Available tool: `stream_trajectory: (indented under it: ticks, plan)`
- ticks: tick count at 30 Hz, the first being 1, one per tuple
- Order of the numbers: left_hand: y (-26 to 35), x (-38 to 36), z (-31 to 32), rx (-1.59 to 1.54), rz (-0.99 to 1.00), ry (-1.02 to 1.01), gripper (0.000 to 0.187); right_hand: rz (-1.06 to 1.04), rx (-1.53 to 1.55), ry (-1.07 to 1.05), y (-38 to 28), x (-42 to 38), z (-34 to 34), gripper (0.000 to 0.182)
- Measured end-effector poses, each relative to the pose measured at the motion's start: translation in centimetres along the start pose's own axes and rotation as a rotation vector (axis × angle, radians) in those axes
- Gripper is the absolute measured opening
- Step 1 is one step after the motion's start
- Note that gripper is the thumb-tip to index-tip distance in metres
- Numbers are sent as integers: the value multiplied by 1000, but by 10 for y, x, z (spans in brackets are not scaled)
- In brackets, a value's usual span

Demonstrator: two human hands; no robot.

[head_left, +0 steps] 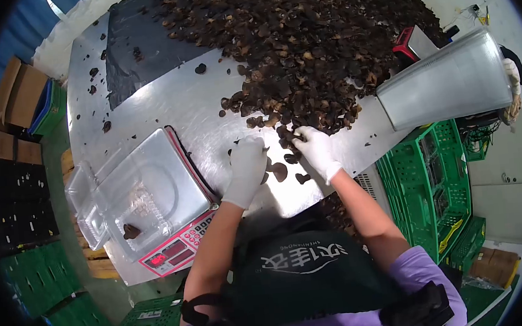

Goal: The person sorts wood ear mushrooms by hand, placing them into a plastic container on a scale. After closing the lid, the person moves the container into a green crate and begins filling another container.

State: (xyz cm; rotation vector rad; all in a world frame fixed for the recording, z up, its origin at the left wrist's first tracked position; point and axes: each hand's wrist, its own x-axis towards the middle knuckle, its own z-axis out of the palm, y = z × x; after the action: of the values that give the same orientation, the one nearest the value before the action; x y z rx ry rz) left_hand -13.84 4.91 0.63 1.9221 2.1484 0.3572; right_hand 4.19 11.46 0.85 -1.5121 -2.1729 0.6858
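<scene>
A large heap of dark dried mushrooms (300,41) covers the far part of a steel table (169,103). My left hand (247,164), in a white glove, rests palm down among loose pieces at the heap's near edge. My right hand (315,147), also gloved, pinches a dark mushroom piece (296,137) at the heap's edge. A few loose pieces (279,171) lie between the hands. To the left stands a scale (175,248) with a clear plastic tray (152,194) on it, holding one dark piece (131,231).
A stack of clear trays (83,203) sits left of the scale. A metal bin (446,81) lies tilted at the table's right edge. Green crates (427,179) stand right of me and below left. Cardboard boxes (19,91) are at the far left. Another person's gloved hand (511,79) shows far right.
</scene>
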Motion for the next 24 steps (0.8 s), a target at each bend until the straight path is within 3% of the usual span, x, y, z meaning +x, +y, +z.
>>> stream_trajectory:
  ticks: [2, 3, 4, 6, 7, 9, 10, 11, 12, 14, 15, 16, 18, 20, 22, 24]
  plan:
    - [-7, -21, -6, -94, -83, -98, 29, 127, 170, -56, -3, -16, -20, 16]
    - [-11, -29, -13, -58, -76, -186, 51, 181, 236, -126, -6, -24, -32, 13]
    - [-13, -35, -13, -59, -81, -186, 51, 167, 338, -145, 14, -33, -26, 10]
    - [-16, -41, -12, -118, -159, -59, 77, 310, 493, -285, 42, -48, -22, 23]
    - [-17, -42, -12, -118, -160, -60, 77, 353, 647, -339, 52, -54, -17, 30]
    - [-19, -41, -12, 6, -169, -105, 109, 318, 587, -309, 70, -70, 4, 34]
    - [-21, -38, -14, 6, -167, -102, 109, 286, 528, -279, 74, -74, 9, 38]
    - [-25, -34, -18, 40, -171, -266, 113, 303, 372, -336, 48, -73, -7, 51]
    - [-27, -31, -21, 76, -176, -431, 116, 204, 313, -280, 43, -79, -4, 77]
    - [-29, -28, -15, 144, -164, -465, 123, 33, -68, -299, 28, -85, -3, 96]
    - [-31, -27, -13, 150, -179, -470, 126, 68, -179, -387, 23, -85, 3, 107]
    - [-31, -24, -15, 156, -194, -471, 129, 1, -233, -325, 13, -87, 8, 106]
    - [-30, -14, -18, 172, -184, -498, 130, 156, -239, -417, 1, -74, 11, 106]
    - [-33, -5, -9, 189, -176, -529, 131, 152, -220, -400, -4, -62, 15, 106]
    - [-40, 3, 10, 109, -143, -436, 128, 152, -194, -385, -8, -51, 21, 107]
    - [-35, 0, 12, 126, -101, -455, 127, 178, -191, -467, -9, -44, 26, 119]
